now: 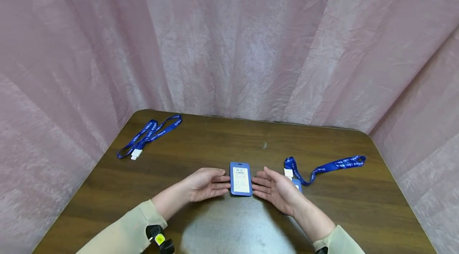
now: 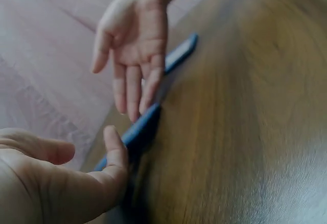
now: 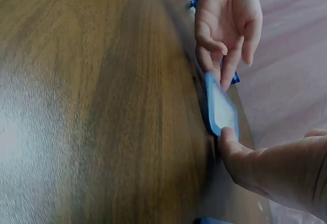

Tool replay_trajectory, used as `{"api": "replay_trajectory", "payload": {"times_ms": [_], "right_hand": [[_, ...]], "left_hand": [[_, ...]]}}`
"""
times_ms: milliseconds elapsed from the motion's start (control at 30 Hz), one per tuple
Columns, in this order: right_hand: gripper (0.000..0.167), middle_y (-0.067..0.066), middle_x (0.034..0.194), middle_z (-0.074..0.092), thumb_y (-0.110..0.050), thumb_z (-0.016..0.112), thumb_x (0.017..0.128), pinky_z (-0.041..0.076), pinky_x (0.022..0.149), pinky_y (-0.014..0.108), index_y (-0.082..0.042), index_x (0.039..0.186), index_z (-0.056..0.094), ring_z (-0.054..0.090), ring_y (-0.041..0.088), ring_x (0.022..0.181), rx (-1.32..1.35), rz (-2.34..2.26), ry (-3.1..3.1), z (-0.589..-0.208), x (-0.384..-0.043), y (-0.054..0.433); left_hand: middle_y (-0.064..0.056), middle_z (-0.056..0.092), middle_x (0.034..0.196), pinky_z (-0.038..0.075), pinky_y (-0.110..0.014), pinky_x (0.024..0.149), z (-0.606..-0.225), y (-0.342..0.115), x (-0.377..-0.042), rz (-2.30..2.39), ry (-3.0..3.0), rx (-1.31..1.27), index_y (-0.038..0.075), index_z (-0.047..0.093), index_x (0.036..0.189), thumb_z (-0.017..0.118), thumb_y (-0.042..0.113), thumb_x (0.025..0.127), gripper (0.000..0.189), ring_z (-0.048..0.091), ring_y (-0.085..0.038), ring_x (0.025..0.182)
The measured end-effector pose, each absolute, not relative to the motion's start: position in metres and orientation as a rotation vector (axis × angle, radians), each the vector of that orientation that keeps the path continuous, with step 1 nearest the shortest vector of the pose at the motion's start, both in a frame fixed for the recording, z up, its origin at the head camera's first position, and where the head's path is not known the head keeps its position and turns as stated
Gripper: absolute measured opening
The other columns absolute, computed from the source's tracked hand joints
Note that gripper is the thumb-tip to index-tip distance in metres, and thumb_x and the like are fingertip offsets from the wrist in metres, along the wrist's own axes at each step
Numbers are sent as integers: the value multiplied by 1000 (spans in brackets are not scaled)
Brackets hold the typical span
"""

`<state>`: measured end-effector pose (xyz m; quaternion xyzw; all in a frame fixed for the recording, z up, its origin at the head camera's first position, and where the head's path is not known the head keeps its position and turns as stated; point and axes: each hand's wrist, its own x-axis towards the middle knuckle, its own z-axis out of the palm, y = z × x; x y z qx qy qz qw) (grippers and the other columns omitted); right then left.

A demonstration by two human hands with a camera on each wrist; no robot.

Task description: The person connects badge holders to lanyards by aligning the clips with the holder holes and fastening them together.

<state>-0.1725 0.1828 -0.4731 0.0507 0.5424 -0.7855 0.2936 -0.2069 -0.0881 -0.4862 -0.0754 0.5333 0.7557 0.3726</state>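
Note:
A blue ID card holder point(image 1: 241, 179) with a printed white card in it lies face up in the middle of the wooden table. My left hand point(image 1: 208, 184) is at its left edge, palm turned inward and fingers extended. On the opposite side, the fingertips of my right hand point(image 1: 275, 191) are right at its edge, also extended. Neither hand curls round it. In the right wrist view the card holder point(image 3: 223, 109) spans the space between the fingers of both hands. A second blue card holder point(image 1: 297, 184) is partly hidden behind my right hand.
Toward the table's back left lies a folded blue lanyard point(image 1: 150, 134) with a white clip point(image 1: 136, 153). Another blue lanyard point(image 1: 331, 167) stretches out on the right, its white clip point(image 1: 288, 173) beside the second card holder. Pink curtains point(image 1: 236, 43) hang behind the table point(image 1: 215, 138).

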Motion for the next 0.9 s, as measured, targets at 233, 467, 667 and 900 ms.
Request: {"api": "replay_trajectory", "payload": {"times_ms": [233,467,667,900], "right_hand": [[71,40,157,23,-38,32,112,29,119,51,15,156,14,27,49,147,122,-2082,1430,-477,-171,176],[61,37,155,31,-22,44,109,31,117,53,13,155,23,38,44,142,119,-2096,1601,-482,-172,167],[57,27,141,53,-12,55,105,47,106,41,11,152,34,60,23,120,70,-2201,1648,-488,-179,159],[43,20,117,70,-9,65,100,57,79,29,12,136,56,68,16,94,60,-2183,1886,-486,-188,151]], "left_hand": [[-15,71,94,61,-30,73,-497,-75,-213,1753,1679,-32,-15,54,131,58,10,104,37,69,-16,76],[-17,71,97,61,-37,80,-497,-78,-211,1852,1649,-2,-13,58,121,60,5,102,26,72,-20,82],[-18,72,99,59,-40,85,-490,-74,-207,1997,1611,26,-14,57,122,64,5,100,30,73,-22,84],[-18,73,96,61,-39,80,-489,-68,-204,1992,1747,98,-13,59,119,67,6,98,29,73,-22,80]]}}
